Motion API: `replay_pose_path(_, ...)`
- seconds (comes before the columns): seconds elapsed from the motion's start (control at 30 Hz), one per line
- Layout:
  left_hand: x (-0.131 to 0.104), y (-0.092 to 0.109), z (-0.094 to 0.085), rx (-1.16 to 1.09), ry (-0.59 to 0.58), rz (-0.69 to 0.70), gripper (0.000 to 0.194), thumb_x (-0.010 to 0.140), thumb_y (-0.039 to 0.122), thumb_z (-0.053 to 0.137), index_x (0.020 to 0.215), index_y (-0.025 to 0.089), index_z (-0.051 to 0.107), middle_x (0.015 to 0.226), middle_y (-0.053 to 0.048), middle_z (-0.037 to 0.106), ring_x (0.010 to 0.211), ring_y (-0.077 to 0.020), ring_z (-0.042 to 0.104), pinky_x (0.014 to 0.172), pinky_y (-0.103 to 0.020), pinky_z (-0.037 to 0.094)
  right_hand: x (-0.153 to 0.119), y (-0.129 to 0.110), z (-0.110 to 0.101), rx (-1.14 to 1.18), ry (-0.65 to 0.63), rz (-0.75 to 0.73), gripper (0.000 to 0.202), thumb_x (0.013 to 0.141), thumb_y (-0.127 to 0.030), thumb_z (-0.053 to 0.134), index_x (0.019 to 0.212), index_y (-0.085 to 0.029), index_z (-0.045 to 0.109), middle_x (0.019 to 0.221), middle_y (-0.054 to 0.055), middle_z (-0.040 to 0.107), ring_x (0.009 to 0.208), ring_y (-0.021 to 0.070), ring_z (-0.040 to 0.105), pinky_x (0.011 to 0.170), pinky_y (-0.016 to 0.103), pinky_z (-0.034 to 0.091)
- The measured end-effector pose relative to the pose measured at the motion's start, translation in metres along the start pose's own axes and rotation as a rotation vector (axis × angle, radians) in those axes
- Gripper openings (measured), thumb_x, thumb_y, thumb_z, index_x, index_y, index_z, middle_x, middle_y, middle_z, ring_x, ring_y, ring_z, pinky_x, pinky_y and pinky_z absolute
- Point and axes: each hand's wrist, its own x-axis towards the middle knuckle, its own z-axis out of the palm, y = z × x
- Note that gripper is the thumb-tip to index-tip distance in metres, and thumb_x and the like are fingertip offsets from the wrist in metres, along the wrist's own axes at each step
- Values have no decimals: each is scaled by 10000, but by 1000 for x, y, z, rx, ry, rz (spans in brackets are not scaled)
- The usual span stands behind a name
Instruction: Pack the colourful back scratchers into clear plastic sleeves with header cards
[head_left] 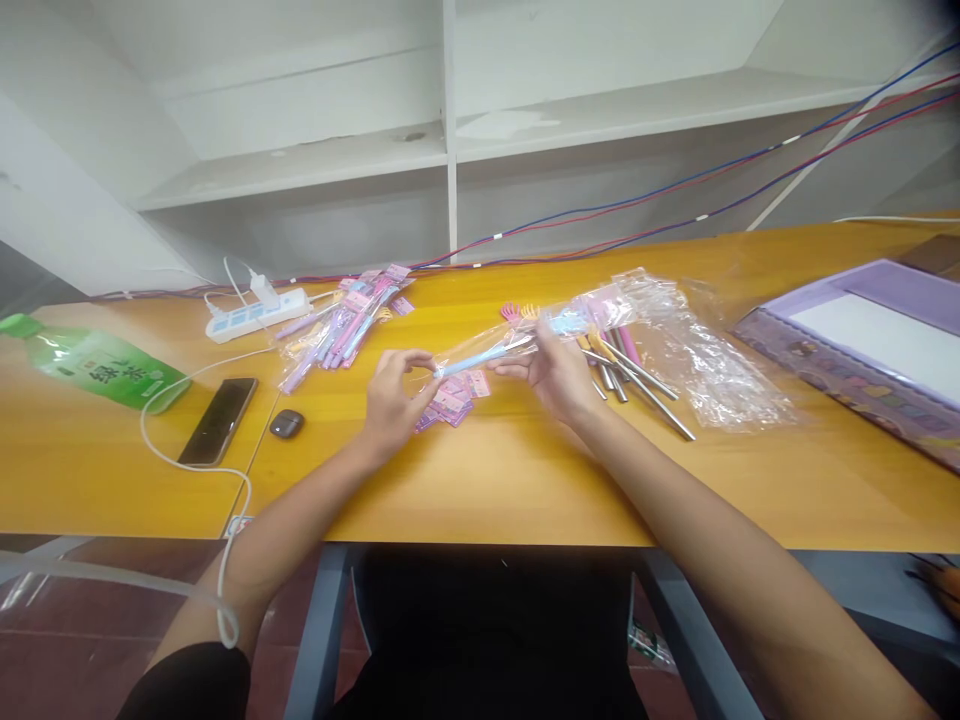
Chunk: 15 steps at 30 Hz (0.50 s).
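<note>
A back scratcher with a light-blue handle [480,359] lies inside a clear plastic sleeve between my hands, above the table. My left hand [394,400] is closed, thumb and forefinger pinching the sleeve at the handle's end. Farther along, my right hand [559,375] wraps around the sleeved scratcher and partly hides it. Below them rests a small pile of pink and purple cards [450,402]. Right of my right hand are loose scratchers with metal rods [637,375]; pink and yellow claw heads [520,313] show behind it.
Bagged scratchers [349,325] lie in a heap at back left, near a power strip [259,315]. Clear sleeves [720,360] spread to the right, beside a purple box [862,340]. A green bottle [97,365], phone [219,422], earbud case [286,424] and white cable [191,468] occupy the left.
</note>
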Motion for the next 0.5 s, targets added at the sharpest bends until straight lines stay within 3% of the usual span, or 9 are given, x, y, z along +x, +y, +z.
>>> replay_pose_path(0.1, 3, -1, -2, 8, 11, 70, 304, 861, 237, 790, 1132, 200, 658, 967, -43, 750, 965, -199, 652, 825, -340, 542, 6, 1, -9, 38, 164, -68, 415, 878, -626, 696, 934, -252, 525, 846, -17, 630, 632, 156, 734, 519, 242, 599)
replay_pose_path(0.17, 4, 1, -5, -12, 31, 132, 298, 850, 211, 792, 1120, 201, 665, 941, -35, 748, 920, -186, 638, 816, -333, 545, 10, 3, -16, 33, 283, -118, 374, 878, -582, 706, 938, -247, 549, 843, -23, 619, 617, 130, 696, 488, 219, 569)
replay_pose_path(0.33, 3, 5, -9, -202, 46, 211, 199, 850, 169, 782, 1020, 211, 687, 977, -49, 745, 905, -179, 673, 855, -364, 556, 24, -6, -29, 48, 463, -242, 207, 898, -370, 729, 854, -208, 609, 813, -29, 634, 716, 107, 654, 626, 225, 586)
replay_pose_path(0.4, 2, 5, -9, -347, 46, 170, 155, 846, 173, 790, 965, 203, 695, 981, -63, 739, 920, -189, 693, 868, -379, 565, 34, -27, -37, 65, 570, -316, 216, 990, -307, 619, 805, -199, 591, 778, -30, 623, 696, 97, 637, 651, 230, 574)
replay_pose_path(0.5, 4, 4, -10, -605, 46, -6, 163, 830, 232, 824, 927, 185, 701, 964, -81, 728, 919, -191, 708, 842, -366, 590, 53, -85, -67, 112, 725, -471, 439, 1113, -232, 327, 716, -208, 513, 690, -31, 561, 618, 91, 601, 657, 244, 545)
